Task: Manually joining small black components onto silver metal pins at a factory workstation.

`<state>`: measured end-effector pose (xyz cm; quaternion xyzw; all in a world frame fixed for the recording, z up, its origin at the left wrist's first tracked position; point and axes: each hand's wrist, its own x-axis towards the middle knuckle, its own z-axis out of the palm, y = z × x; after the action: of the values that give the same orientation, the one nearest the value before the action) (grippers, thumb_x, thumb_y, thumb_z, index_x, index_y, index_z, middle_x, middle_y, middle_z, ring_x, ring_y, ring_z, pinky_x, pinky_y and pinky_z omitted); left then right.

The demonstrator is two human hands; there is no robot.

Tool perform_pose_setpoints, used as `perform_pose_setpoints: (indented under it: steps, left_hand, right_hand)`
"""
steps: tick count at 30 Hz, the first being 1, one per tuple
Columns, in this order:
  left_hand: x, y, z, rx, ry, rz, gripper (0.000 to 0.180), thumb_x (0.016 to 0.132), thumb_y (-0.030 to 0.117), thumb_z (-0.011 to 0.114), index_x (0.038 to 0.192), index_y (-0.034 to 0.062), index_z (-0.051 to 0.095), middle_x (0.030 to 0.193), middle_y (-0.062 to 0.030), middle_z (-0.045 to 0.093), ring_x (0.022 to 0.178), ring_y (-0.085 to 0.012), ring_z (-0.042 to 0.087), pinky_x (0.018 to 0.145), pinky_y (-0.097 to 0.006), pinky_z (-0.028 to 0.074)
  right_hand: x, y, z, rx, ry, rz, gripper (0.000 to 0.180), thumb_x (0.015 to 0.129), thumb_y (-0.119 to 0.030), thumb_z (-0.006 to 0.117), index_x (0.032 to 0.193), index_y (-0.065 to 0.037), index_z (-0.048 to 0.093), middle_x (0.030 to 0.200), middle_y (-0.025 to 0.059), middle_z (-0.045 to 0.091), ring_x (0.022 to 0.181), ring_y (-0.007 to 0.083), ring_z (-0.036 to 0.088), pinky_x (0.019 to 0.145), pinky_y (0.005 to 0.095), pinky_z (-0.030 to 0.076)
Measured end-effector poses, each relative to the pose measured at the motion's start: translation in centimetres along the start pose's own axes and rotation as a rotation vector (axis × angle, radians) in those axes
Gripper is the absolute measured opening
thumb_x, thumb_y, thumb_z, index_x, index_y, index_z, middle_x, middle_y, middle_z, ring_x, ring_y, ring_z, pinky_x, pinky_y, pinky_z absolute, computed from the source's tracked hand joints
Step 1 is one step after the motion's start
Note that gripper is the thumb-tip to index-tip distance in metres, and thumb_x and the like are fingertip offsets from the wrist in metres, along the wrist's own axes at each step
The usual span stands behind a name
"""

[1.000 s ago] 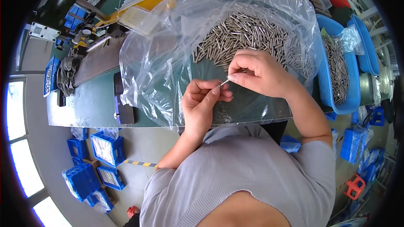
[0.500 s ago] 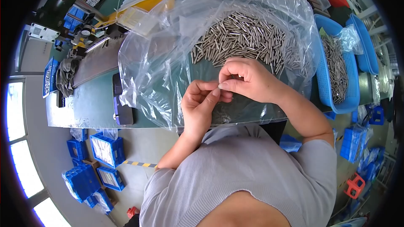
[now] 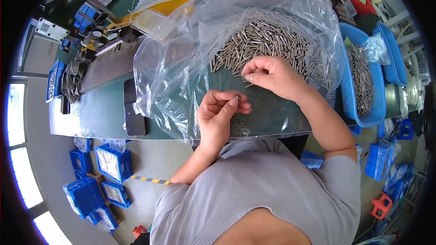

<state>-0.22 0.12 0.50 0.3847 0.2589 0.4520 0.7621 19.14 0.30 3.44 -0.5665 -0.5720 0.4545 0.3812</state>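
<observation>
A heap of small metal pins (image 3: 265, 40) lies on a clear plastic bag (image 3: 177, 63) spread over the green tabletop. My left hand (image 3: 217, 115) is closed near the front edge of the table, with a small metal pin (image 3: 238, 97) pinched between thumb and forefinger. Only the tip of that pin shows. Farther off and to the right, my right hand (image 3: 272, 76) reaches over the near edge of the heap, its fingertips pressed together beside some loose pins. Whether it grips one of them is hidden by the fingers.
At the right stands a blue basket (image 3: 347, 95) of similar pins, with another blue basket (image 3: 394, 67) behind it. A dark phone-like object (image 3: 135, 108) lies left of the bag. Mechanical equipment (image 3: 91, 36) occupies the far left; a red tray (image 3: 359, 4) sits at the far right.
My right hand has moved away from my left hand, outward to the near edge of the heap. The left hand has stayed almost in place, and the pin in it now shows.
</observation>
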Motion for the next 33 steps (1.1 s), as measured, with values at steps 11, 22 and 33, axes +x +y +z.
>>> perform_pose_setpoints:
  steps: [11,22,33]
  left_hand:
    - [-0.1,0.1,-0.4,-0.040,-0.044,-0.004,0.005,0.090,-0.001,0.052,0.095,-0.0038,0.051,0.095,-0.0175,0.062,0.078,-0.0207,0.064,0.072,-0.032,0.056]
    - [0.0,0.1,-0.2,-0.051,-0.023,0.001,0.006,0.090,-0.001,0.051,0.096,-0.0040,0.051,0.094,-0.0176,0.062,0.079,-0.0215,0.064,0.071,-0.033,0.055]
    - [-0.1,0.1,-0.3,-0.042,-0.010,0.004,0.006,0.090,-0.002,0.050,0.096,-0.0040,0.051,0.094,-0.0179,0.062,0.078,-0.0212,0.064,0.070,-0.034,0.056]
  right_hand:
    - [0.2,0.2,1.5,-0.708,0.064,-0.305,0.015,0.071,-0.014,0.068,0.083,-0.009,0.060,0.079,0.0056,0.059,0.066,0.0257,0.060,0.058,0.0364,0.047]
    - [-0.4,0.0,2.0,-0.761,0.119,-0.302,0.012,0.072,-0.012,0.067,0.080,-0.010,0.059,0.075,0.0049,0.056,0.068,0.0254,0.059,0.059,0.0369,0.047]
    - [-0.5,-1.0,0.3,-0.278,0.096,-0.255,0.010,0.083,-0.009,0.062,0.082,-0.001,0.057,0.074,0.0069,0.056,0.065,0.0171,0.056,0.059,0.0282,0.045]
